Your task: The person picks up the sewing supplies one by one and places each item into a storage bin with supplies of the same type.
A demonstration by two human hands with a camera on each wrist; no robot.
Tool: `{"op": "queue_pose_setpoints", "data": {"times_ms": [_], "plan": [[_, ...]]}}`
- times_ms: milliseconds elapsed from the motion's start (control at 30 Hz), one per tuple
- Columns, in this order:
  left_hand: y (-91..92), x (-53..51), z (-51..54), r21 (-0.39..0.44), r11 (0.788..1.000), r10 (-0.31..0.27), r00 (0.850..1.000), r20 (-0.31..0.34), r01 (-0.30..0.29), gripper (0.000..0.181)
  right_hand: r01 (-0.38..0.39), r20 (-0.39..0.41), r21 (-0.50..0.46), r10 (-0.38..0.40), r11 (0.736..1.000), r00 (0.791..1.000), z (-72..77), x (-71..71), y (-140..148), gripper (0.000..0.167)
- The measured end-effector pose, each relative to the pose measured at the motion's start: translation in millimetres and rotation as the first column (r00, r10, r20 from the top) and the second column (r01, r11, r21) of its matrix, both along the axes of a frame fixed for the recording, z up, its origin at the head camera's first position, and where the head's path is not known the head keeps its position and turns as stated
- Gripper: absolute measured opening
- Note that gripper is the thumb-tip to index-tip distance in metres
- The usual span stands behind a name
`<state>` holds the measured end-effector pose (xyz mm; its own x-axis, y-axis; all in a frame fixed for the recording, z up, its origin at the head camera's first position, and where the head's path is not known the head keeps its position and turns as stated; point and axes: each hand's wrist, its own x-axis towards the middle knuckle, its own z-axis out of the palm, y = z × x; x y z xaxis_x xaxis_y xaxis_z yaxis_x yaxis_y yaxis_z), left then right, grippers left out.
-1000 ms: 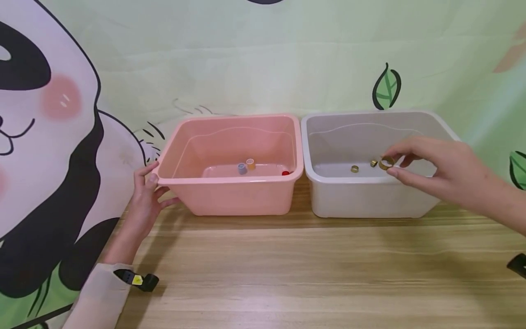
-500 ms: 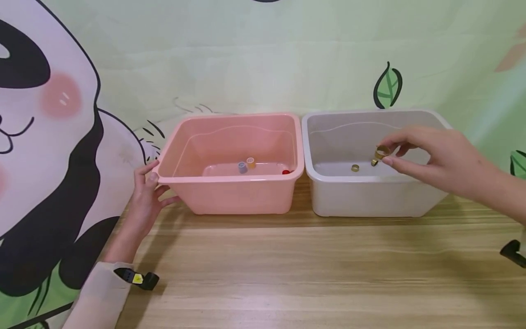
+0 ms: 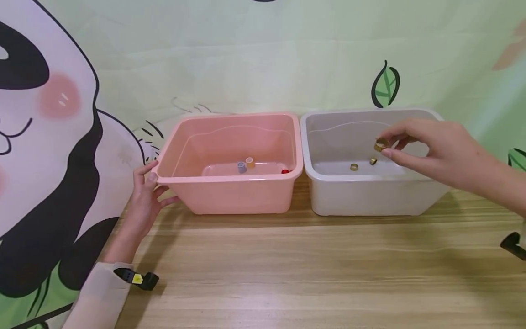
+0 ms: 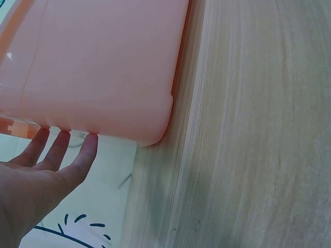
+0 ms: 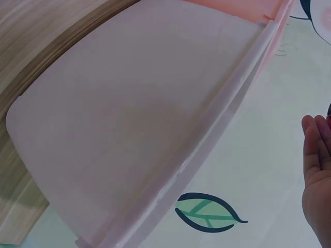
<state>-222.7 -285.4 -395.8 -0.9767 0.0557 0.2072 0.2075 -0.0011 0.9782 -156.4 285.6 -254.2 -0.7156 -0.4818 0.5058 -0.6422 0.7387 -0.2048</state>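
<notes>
In the head view my left hand [image 3: 144, 201] holds the left corner of a pink plastic basin [image 3: 230, 196], thumb at the rim. Three of its fingers [image 4: 89, 147] touch the basin's wall from outside in the left wrist view. My right hand [image 3: 448, 153] pinches a gold-coloured ring [image 3: 381, 145] between thumb and fingertips, above a grey plastic basin [image 3: 374, 198]. On that basin's floor lie two smaller gold pieces, a ring [image 3: 354, 167] and a short ring-like piece [image 3: 373, 161]. The right wrist view shows the right hand only partly, at its edge.
Inside the pink basin are a grey-blue small cylinder [image 3: 242, 167], an orange one [image 3: 249, 162] and a red piece [image 3: 285, 171], partly hidden by the rim. Both basins stand side by side on a wooden table [image 3: 263, 274]. A printed cloth [image 3: 246, 68] hangs behind.
My right hand has risen a little and shifted slightly left, carrying the ring up from near the front rim. The left hand and both basins stay about where they were.
</notes>
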Motion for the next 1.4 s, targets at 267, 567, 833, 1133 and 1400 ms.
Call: {"op": "queue_pose_setpoints", "data": {"times_ms": [267,567,833,1133,1400], "plan": [[0.2,0.1,-1.5,0.035,0.999,-0.01,1.0,-0.009,0.011,0.044,-0.016,-0.012,-0.007,0.016,1.0,1.0,5.0,-2.9,-1,0.03],[0.3,-0.4,-0.8,0.032,0.999,-0.015,1.0,-0.014,0.015,0.044,-0.071,-0.022,0.008,0.071,0.997,0.997,4.3,-5.5,-3,0.035],[0.4,-0.8,-2.1,0.082,0.996,-0.019,1.0,-0.018,0.02,0.04,-0.078,-0.023,0.02,0.079,0.997,0.997,9.2,-9.9,-7,0.035],[0.7,-2.2,-1.8,0.094,0.995,-0.032,0.999,-0.031,0.035,0.038,-0.071,-0.029,0.034,0.072,0.997,0.997,13.5,-10.9,-9,0.031],[1.1,-1.1,-0.7,0.079,0.997,-0.021,1.0,-0.022,0.023,0.039,-0.066,-0.029,0.001,0.066,0.998,0.997,15.1,-16.6,-6,0.033]]}}
